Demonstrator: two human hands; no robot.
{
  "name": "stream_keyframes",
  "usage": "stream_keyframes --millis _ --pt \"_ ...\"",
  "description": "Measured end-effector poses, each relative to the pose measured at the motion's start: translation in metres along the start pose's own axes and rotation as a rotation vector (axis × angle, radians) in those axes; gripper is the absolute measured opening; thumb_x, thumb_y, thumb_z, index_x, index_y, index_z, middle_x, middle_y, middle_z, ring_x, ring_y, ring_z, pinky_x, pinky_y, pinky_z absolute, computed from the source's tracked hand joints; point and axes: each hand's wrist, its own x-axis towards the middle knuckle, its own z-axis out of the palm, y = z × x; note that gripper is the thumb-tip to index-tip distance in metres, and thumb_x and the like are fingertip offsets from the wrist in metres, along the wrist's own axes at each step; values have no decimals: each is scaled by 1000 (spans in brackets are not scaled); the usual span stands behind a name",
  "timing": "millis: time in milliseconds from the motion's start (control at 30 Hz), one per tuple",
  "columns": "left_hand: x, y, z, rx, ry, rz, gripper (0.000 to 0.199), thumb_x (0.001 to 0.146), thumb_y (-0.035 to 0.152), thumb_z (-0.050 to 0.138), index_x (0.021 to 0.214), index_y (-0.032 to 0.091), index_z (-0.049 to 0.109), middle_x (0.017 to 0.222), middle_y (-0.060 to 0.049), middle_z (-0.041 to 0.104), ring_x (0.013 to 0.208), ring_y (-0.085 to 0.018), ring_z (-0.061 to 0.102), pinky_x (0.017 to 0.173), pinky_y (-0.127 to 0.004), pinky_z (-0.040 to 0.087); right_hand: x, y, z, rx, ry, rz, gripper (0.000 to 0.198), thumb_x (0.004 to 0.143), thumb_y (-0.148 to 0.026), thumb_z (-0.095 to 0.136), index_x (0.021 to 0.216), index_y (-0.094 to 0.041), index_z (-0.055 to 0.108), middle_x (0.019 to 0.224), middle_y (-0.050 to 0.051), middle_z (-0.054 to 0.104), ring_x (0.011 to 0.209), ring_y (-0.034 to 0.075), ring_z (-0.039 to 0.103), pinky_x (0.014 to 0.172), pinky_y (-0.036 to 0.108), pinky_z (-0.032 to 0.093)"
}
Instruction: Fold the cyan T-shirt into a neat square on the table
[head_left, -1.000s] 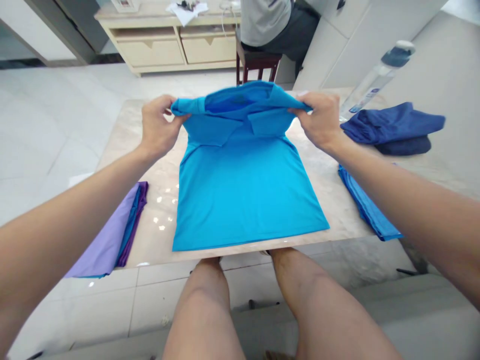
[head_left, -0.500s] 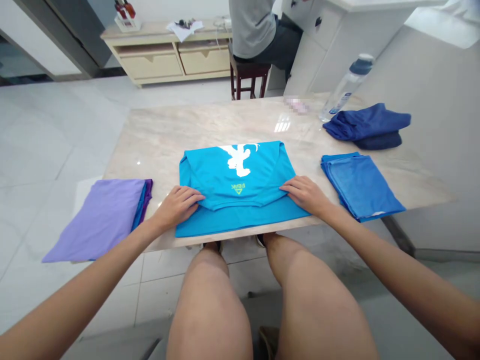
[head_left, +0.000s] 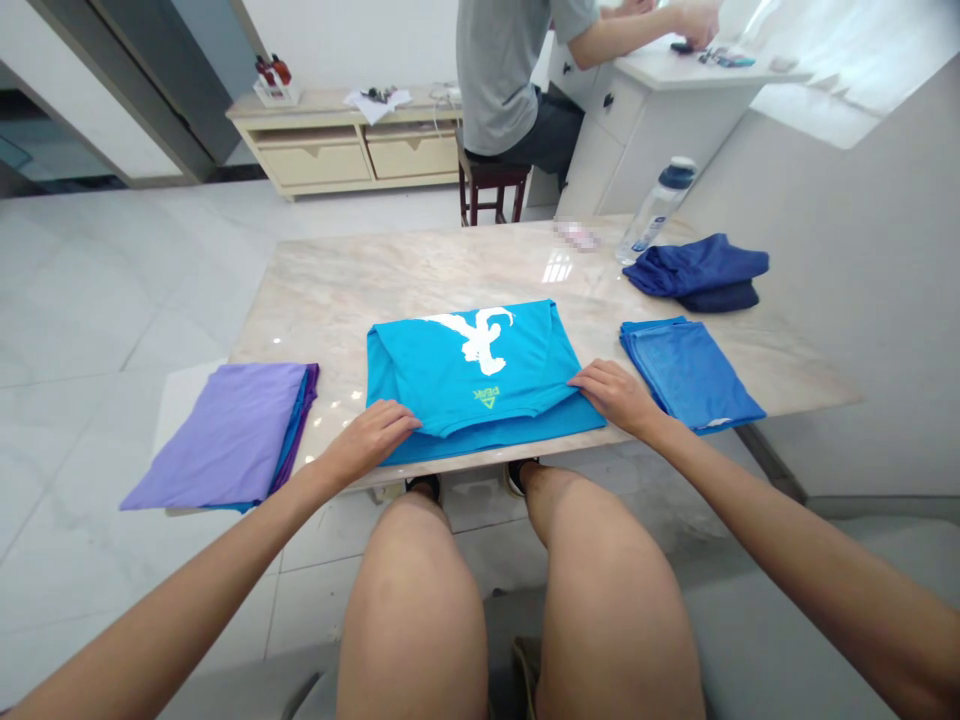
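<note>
A bright blue T-shirt point(head_left: 435, 375) with a white figure print and a small yellow-green logo lies folded over itself on the marble-patterned table point(head_left: 360, 265). At the left end of its upper folded layer, the fingers of my left hand point(head_left: 375, 435) pinch the cloth. My right hand point(head_left: 611, 392) pinches the same layer at its right end. Between the hands the layer's near edge sags over the lower layer, which shows as a strip along the table's front edge.
Folded purple and blue clothes point(head_left: 232, 425) overhang the table's left end. On the right lie folded blue cloth point(head_left: 694, 370) and crumpled navy cloth point(head_left: 697, 272), beside a clear bottle point(head_left: 652, 215). A person point(head_left: 499, 75) sits on a stool point(head_left: 491, 180) beyond the table, near a white counter point(head_left: 637, 110).
The view has tilted up, showing more of the seated person and the counter. The upper layer's near edge has been drawn closer to me, leaving a narrower strip of the lower layer.
</note>
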Motion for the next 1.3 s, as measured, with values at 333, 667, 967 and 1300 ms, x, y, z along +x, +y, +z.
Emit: stream_keyframes --millis 333,667,967,1300 --pt "-18 11 -6 79 -71 114 18 112 14 56 114 23 71 109 -7 78 97 -20 70 85 -33 49 -31 -21 -2 -2 -42 -62 29 111 -17 55 114 -22 83 111 13 81 104 28 70 95 43 57" --pt "72 59 -90 147 -203 -32 26 109 21 55 104 23 80 100 -8 79 87 -22 71 82 -33 53 18 -27 -90 -56 -214 465 26 101 -15 63 113 -15 87 122 17 82 120 30 73 108 37 53" --pt "198 160 -10 58 -441 -520 33 98 12 60 115 18 87 123 -19 83 117 -33 78 96 -38 60 59 -37 -63 64 -223 881 24 93 -10 66 101 -9 89 106 20 86 105 29 82 87 25 53" --pt "279 197 71 -115 -478 -620 42 99 16 63 136 8 80 135 -31 76 131 -38 76 109 -42 61 0 10 -57 128 -86 983 28 102 -20 60 106 -15 87 106 14 87 101 26 80 92 28 56"
